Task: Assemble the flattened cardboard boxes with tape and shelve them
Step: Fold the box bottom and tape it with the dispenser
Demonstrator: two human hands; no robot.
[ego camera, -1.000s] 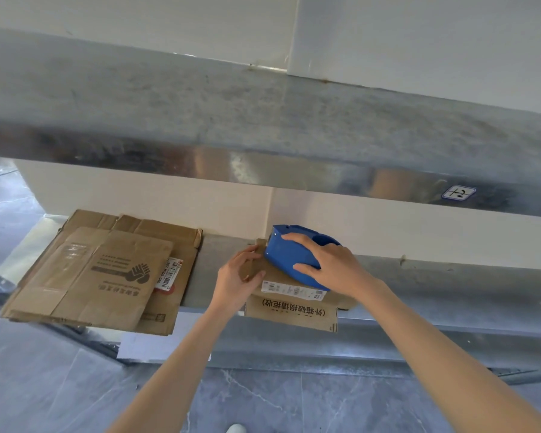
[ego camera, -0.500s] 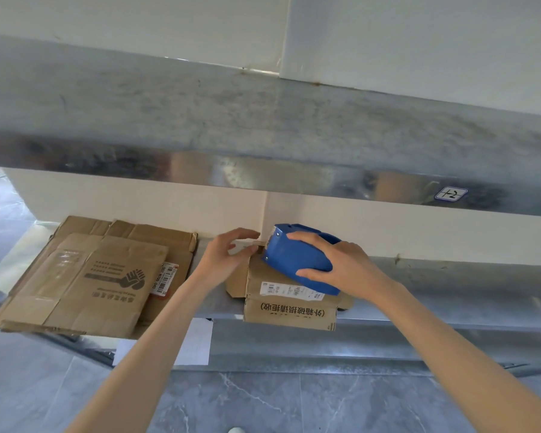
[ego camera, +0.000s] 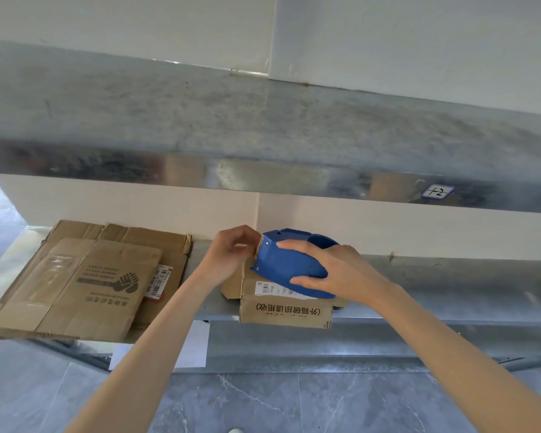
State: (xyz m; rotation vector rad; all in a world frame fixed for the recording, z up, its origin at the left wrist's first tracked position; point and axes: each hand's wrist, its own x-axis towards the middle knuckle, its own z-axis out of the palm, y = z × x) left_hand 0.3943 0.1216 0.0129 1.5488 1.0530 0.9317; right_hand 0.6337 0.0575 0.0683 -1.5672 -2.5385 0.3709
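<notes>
Right hand [ego camera: 334,271] grips tape dispenser [ego camera: 289,267] over box [ego camera: 286,303] at 6 o'clock on shelf [ego camera: 450,295] | left hand [ego camera: 231,254] pinches at dispenser's teeth, tape unclear | flat boxes [ego camera: 85,279] at 9 o'clock untaped | progress: early, no finished box seen

My tape dispenser [ego camera: 289,265] is smooth blue plastic; the boxes [ego camera: 75,282] are matt brown cardboard, and the shelf [ego camera: 450,295] is dull, scuffed metal.
</notes>
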